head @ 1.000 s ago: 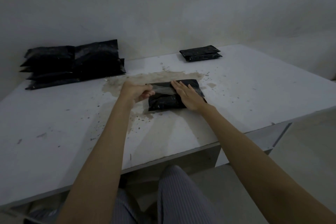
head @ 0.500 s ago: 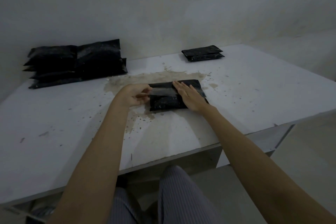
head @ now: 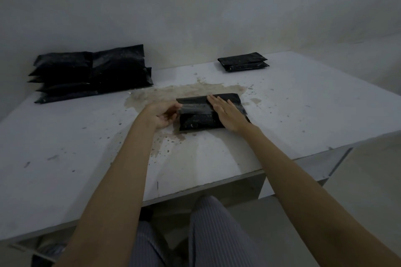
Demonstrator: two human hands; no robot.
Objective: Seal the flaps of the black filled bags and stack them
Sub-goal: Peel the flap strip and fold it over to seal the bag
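While the tall pile of black bags [head: 91, 76] sits at the far left of the worktop [head: 303, 115] against the wall, I see my left hand [head: 162, 112] with fingers curled, pinching the left end of a shiny strip [head: 195, 108] along the flap of the black filled bag [head: 199, 120]. That bag lies mid-worktop on a brownish stain [head: 165, 93]. My right hand [head: 227, 112] rests flat on its right half, fingers straight. Far right, near the wall, a low stack of two bags [head: 244, 62] lies well apart.
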